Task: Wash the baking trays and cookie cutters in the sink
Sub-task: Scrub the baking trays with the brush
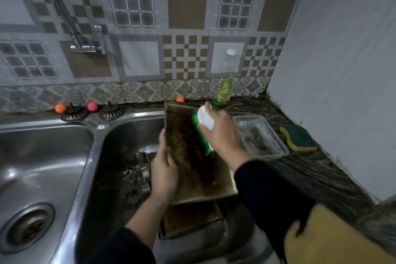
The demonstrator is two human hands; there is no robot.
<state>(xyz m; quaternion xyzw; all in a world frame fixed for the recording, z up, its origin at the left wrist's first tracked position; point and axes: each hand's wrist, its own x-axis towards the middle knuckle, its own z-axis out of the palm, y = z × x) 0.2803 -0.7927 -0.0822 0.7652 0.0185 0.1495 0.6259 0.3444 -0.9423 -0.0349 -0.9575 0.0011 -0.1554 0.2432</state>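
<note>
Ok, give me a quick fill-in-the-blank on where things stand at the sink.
1. The right hand holds a ____ with green bristles.
2. The left hand grips the tray's ____ edge.
3. The cutters lie in the ____ basin.
4. The sponge lies right of the clear ____.

Missing: brush; left; right; tub

The left sink bowl (42,167) at the frame's left is open; trays (192,156) and cookie cutters (137,173) crowd the middle bowl.

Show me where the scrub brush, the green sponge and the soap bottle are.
scrub brush (205,119): head view, white back.
green sponge (298,137): head view, green top.
soap bottle (225,90): head view, green label.
</note>
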